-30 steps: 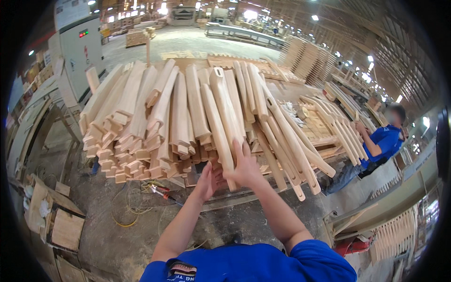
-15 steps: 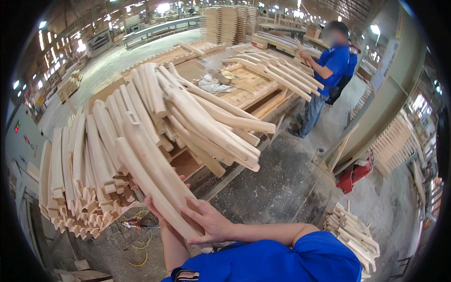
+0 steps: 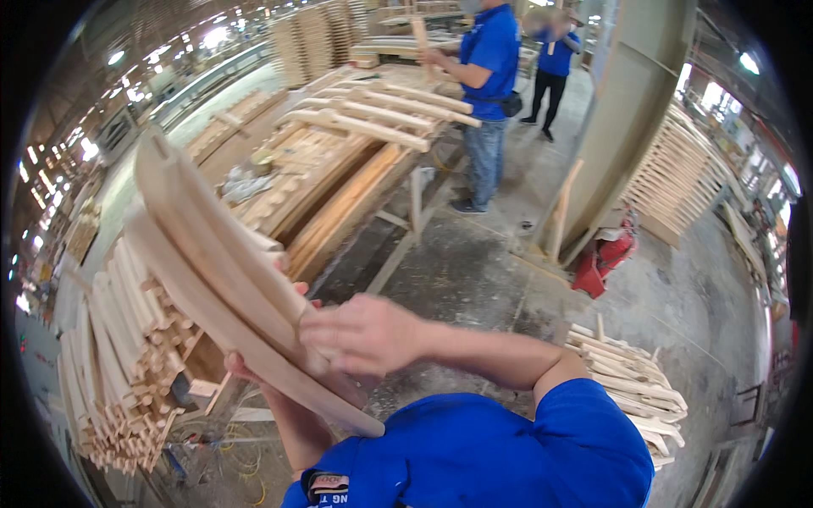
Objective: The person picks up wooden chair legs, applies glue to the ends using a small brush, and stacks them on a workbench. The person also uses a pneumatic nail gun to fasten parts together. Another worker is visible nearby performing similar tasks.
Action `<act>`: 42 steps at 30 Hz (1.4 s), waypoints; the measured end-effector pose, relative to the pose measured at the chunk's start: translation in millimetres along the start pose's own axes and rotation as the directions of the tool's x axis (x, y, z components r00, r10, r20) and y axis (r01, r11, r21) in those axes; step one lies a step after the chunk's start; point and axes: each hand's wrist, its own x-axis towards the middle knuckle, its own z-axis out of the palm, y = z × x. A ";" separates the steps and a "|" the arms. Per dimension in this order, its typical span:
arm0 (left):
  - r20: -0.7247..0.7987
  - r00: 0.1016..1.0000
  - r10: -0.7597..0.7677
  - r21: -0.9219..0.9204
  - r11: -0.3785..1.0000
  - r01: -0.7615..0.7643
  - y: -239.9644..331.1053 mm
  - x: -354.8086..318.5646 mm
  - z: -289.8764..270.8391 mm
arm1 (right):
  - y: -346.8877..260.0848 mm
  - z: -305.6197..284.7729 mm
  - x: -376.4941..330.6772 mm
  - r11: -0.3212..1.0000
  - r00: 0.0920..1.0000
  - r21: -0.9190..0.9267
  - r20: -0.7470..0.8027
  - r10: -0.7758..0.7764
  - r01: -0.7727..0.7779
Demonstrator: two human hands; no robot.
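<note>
Two long, pale curved wooden bars (image 3: 229, 275) lie side by side in front of my chest, slanting up to the far left. Their near end meets my blue shirt. My left hand (image 3: 247, 369) is closed around the pair from below, its thumb on the near-left side and its fingertips showing past the other edge. Over the right-hand bar, my right hand (image 3: 364, 334) bends its fingers against the wood; motion blurs them partly. The palm of the left hand is hidden behind the bars.
A big stack of similar bars (image 3: 127, 339) stands at the left. Ahead is a wooden workbench (image 3: 339, 199) carrying more bars (image 3: 373, 114). A co-worker (image 3: 491, 76) stands beside it, another person (image 3: 555, 68) farther back. More pieces (image 3: 627, 385) lie at right, near a red object (image 3: 605, 254).
My view has swung to the right. The bars have tilted up, away from the stack, in my left hand. My right hand has slid farther up along them.
</note>
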 end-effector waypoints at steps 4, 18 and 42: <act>0.077 0.954 -0.288 -0.298 0.907 0.298 -69.4 44.3 70.8 | 60.8 -108.5 -23.2 0.905 0.950 -0.423 -0.300 -0.091 -0.047; 0.479 0.676 -0.559 -0.384 0.559 0.735 -268.3 150.9 61.5 | 255.4 -320.7 8.8 0.240 0.952 -0.959 0.205 0.228 0.149; 0.003 0.839 -0.545 -0.244 0.813 0.529 -353.4 364.7 -101.6 | 462.8 -447.4 95.7 0.317 0.954 -0.901 0.259 -0.153 0.295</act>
